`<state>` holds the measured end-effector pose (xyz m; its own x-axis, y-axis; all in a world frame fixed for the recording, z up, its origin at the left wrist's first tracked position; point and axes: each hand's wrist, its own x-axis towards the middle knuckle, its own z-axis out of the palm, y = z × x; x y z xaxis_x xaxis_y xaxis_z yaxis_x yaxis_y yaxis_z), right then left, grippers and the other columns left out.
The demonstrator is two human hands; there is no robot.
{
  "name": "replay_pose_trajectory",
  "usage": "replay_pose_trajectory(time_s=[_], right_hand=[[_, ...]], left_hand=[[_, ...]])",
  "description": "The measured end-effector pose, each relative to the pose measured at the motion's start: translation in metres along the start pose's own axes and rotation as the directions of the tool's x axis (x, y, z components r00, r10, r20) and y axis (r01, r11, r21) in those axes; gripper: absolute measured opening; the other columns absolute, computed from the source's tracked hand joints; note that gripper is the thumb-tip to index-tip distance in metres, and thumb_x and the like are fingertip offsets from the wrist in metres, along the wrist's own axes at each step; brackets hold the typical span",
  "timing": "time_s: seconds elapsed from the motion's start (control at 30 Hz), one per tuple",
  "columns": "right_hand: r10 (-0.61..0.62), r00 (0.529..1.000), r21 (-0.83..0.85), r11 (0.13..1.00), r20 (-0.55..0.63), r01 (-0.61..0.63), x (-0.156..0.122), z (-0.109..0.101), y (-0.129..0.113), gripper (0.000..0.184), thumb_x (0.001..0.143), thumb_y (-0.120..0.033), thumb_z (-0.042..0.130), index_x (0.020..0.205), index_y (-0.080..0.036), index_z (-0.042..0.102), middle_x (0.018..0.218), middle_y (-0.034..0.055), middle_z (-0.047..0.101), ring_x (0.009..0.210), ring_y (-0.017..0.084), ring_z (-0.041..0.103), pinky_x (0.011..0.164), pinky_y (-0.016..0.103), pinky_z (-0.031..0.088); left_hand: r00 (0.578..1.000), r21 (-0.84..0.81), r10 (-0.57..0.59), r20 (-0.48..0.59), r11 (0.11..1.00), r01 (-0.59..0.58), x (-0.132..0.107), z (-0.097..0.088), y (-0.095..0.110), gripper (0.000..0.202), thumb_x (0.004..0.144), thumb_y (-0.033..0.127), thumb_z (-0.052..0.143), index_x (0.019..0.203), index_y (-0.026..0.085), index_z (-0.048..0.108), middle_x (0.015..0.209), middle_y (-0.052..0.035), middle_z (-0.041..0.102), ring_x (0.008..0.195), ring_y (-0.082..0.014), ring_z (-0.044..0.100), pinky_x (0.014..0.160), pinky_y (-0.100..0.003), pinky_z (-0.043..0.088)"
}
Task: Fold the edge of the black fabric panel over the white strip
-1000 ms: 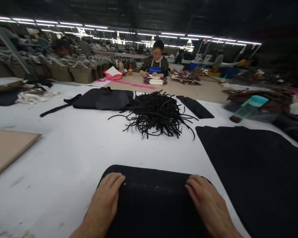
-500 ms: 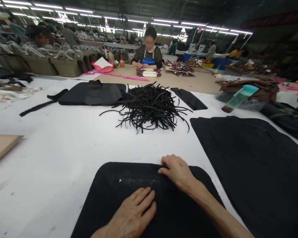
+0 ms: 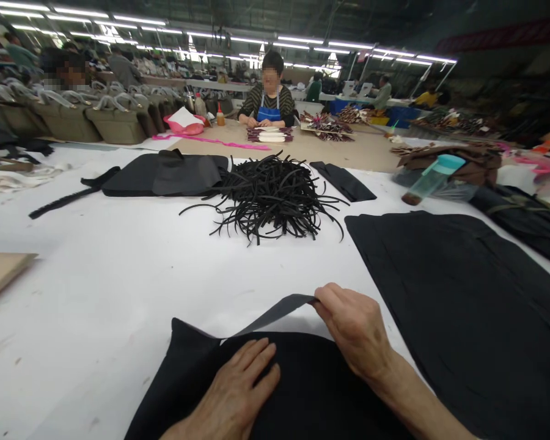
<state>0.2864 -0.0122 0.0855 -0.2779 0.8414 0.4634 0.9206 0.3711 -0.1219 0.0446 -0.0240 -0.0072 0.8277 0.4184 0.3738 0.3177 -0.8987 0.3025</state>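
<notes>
The right hand (image 3: 355,330) pinches the lifted top edge of a black fabric panel (image 3: 302,391) on the white table (image 3: 119,269); the left hand (image 3: 236,397) presses it flat, fingers spread. No writing is legible.

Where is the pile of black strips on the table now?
In the head view, the strip pile lies mid-table, beyond both hands, between the folded black cloth on its left and the large black sheet on its right.

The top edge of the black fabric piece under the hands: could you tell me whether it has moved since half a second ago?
Yes. The right hand has lifted that edge of the black fabric piece up and toward the person, baring more white table.
</notes>
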Motion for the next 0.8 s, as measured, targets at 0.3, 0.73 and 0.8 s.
replay_pose_trajectory(time_s=[0.3, 0.73, 0.8], right_hand=[[-0.149, 0.985, -0.078, 0.987, -0.092, 0.142, 0.012, -0.050, -0.017, 0.020, 0.090, -0.011, 0.041, 0.076, -0.017, 0.054, 0.061, 0.0009, 0.047, 0.054, 0.015, 0.038, 0.055, 0.031, 0.024], [0.029, 0.975, -0.229, 0.973, 0.222, 0.024, 0.016, 0.024, 0.016, 0.010, 0.081, -0.012, 0.062, 0.085, -0.019, 0.056, 0.085, 0.0038, 0.059, 0.080, 0.022, 0.050, 0.068, 0.034, 0.032], [0.081, 0.975, -0.164, 0.985, 0.205, -0.048, 0.009, 0.014, 0.016, 0.017, 0.081, -0.008, 0.060, 0.094, -0.018, 0.056, 0.096, 0.0056, 0.059, 0.089, 0.023, 0.050, 0.075, 0.034, 0.034]], left_hand=[[0.926, -0.194, -0.374, 0.058, 0.905, 0.378, 0.067, -0.032, 0.024, 0.040, 0.086, 0.020, 0.045, 0.126, 0.027, 0.046, 0.121, -0.0036, 0.057, 0.109, -0.0190, 0.055, 0.093, -0.033, 0.048], [0.817, -0.212, -0.422, 0.393, 0.823, 0.528, 0.095, -0.011, 0.006, 0.016, 0.080, 0.009, 0.048, 0.083, 0.019, 0.059, 0.086, -0.0020, 0.064, 0.082, -0.0185, 0.059, 0.072, -0.027, 0.043], [0.813, -0.208, -0.423, 0.400, 0.822, 0.530, 0.096, -0.012, 0.005, 0.016, 0.080, 0.009, 0.047, 0.083, 0.019, 0.059, 0.087, -0.0025, 0.063, 0.082, -0.0194, 0.060, 0.072, -0.028, 0.044]])
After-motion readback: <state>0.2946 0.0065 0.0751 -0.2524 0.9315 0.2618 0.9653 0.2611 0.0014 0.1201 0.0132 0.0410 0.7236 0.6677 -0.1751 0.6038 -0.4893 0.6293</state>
